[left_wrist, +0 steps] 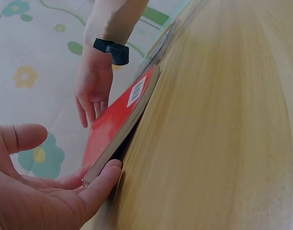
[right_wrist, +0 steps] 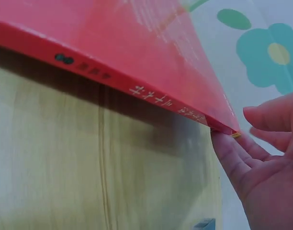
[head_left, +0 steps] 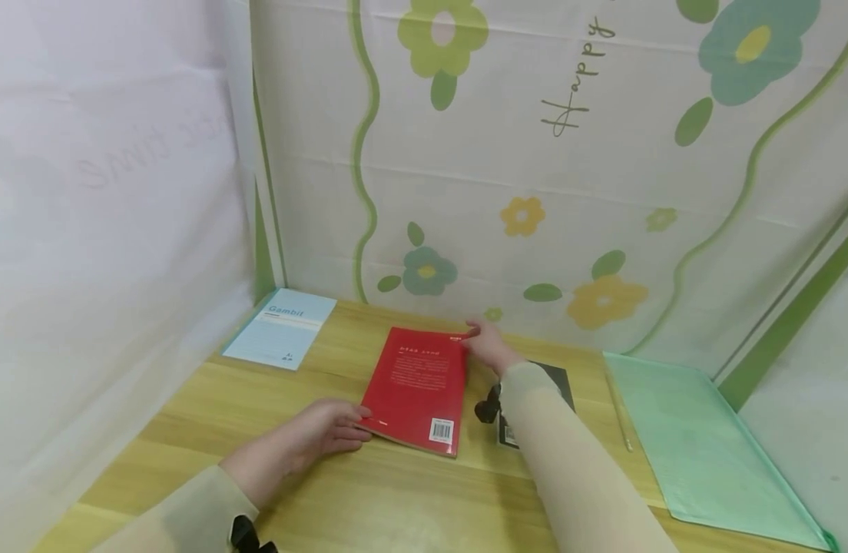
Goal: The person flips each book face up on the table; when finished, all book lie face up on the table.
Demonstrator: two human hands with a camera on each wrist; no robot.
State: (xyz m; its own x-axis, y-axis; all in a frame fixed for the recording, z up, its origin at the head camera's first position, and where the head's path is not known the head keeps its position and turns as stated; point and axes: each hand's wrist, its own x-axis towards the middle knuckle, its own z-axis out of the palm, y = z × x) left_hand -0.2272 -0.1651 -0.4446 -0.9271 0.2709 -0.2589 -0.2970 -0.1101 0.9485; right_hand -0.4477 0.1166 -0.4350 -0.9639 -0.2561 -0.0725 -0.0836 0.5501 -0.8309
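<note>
Book (head_left: 415,399), red, was at the middle of the table (head_left: 396,503), barcode side up, between the two hands. Its near edge and its spine were raised from the wood; whether some part touched the wood, one could not tell. The left hand (head_left: 327,430) was wide, thumb apart, with fingers under the near left corner. The right hand (head_left: 491,346) was also wide, its fingers at the far right corner, under the spine's end. Probably opposite corners were used so that the weight was shared and the book could not swing easily. The pad (head_left: 275,349) at left, and the dark book (head_left: 559,381), pencil (head_left: 620,413) and folder (head_left: 700,449) at right, lay apart, which seemed to leave room for handling.
</note>
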